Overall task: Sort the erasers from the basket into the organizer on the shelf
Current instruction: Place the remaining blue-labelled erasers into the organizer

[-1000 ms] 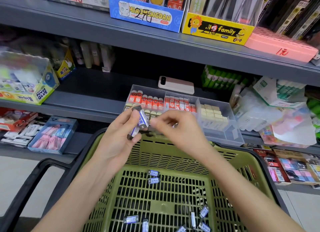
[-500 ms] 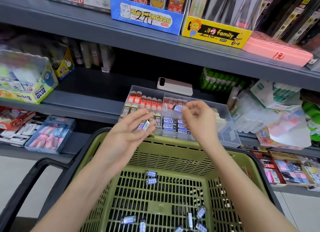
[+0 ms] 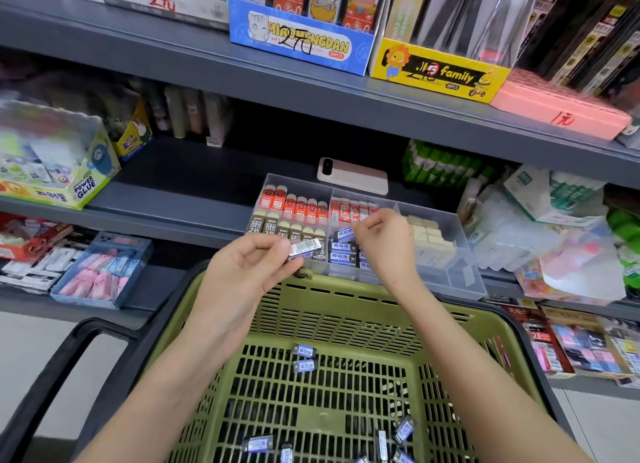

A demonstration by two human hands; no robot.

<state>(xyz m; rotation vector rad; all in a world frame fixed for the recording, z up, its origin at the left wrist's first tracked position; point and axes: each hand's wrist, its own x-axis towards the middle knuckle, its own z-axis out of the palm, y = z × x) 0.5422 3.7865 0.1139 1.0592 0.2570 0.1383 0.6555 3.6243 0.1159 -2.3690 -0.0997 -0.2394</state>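
A clear organizer (image 3: 462, 279) stands on the middle shelf. It holds rows of red, tan, blue and cream erasers. Below it is a green basket (image 3: 349, 312) with several blue-sleeved erasers (image 3: 304, 358) loose on its floor. My left hand (image 3: 242, 272) pinches one eraser (image 3: 305, 248), barcode side up, just above the basket's far rim. My right hand (image 3: 386, 244) hovers over the organizer's middle compartment. Its curled fingertips pinch a tilted blue eraser (image 3: 344, 234) above the blue row.
A pink phone (image 3: 351, 178) lies behind the organizer. Green glue sticks (image 3: 440, 166) and plastic packets (image 3: 554, 227) crowd the right of the shelf. A Power Glue box (image 3: 69, 171) sits at the left. The basket's black handle (image 3: 69, 355) juts out at the lower left.
My right hand took an eraser from my left hand and carried it right and down into the organizer's middle compartment. My left hand turned its remaining eraser barcode side up.
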